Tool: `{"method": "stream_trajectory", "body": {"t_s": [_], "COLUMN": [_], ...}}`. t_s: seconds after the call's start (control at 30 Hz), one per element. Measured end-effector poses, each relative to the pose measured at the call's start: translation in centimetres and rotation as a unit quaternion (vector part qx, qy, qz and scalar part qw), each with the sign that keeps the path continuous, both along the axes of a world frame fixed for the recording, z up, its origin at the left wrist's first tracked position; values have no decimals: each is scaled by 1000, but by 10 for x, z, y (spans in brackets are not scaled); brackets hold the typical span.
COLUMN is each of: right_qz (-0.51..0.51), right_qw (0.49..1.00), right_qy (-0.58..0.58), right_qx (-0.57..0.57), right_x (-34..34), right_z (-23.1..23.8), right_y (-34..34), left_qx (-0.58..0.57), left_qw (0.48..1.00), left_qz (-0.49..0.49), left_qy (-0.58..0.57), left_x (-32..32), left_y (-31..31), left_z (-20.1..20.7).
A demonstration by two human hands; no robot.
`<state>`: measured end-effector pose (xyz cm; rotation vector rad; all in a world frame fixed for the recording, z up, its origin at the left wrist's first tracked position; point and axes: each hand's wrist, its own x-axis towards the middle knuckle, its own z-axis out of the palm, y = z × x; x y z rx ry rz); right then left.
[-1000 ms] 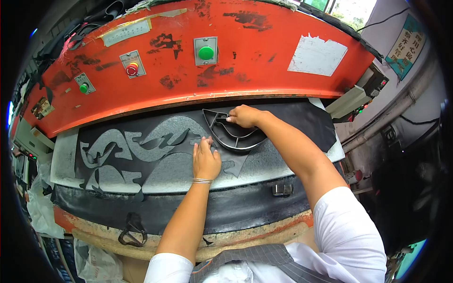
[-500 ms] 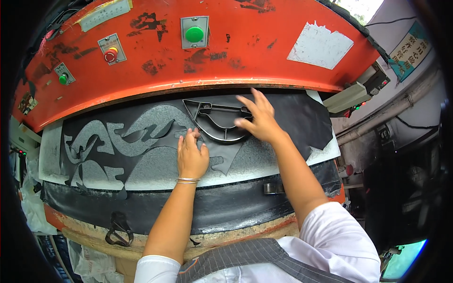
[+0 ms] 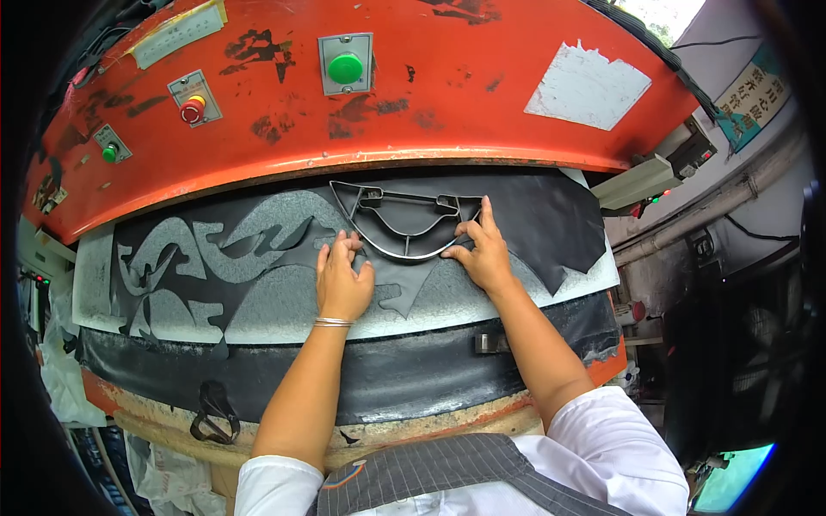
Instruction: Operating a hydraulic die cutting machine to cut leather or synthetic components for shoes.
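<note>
Well, R fingers [image 3: 487, 215] spread at metal frame [image 3: 406, 255], blk sheet [image 3: 533, 215] inside, L fingers [image 3: 346, 247] half-curled nearby.

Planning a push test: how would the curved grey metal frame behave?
The curved grey metal frame is probably stiff, given its cross-braces. Lying flat on the wide black leather-like sheet, it would likely slide rather than roll.

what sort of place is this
Probably a workshop or factory floor for cutting sheet material: a big red machine with a large green push button, a curved metal frame resembling a cutting die, and a black sheet with shaped openings.
</note>
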<state>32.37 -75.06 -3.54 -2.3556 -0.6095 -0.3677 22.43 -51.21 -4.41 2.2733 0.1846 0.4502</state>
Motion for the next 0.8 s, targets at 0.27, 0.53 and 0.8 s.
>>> {"method": "stream_trajectory", "body": {"t_s": [0.27, 0.53, 0.8], "right_qz": [-18, 0, 89], "right_qw": [999, 998, 987], "right_qy": [-3, -59, -112], "right_qx": [-40, 0, 73], "right_x": [-7, -50, -19], "right_z": [7, 79, 190], "right_y": [-8, 6, 134], "left_qx": [6, -250, 12], "left_qw": [1000, 945, 817], "left_qz": [-7, 131, 436], "left_qy": [1, -165, -377], "left_x": [-3, -35, -47], "left_y": [-4, 106, 345], "left_z": [2, 27, 132]}}
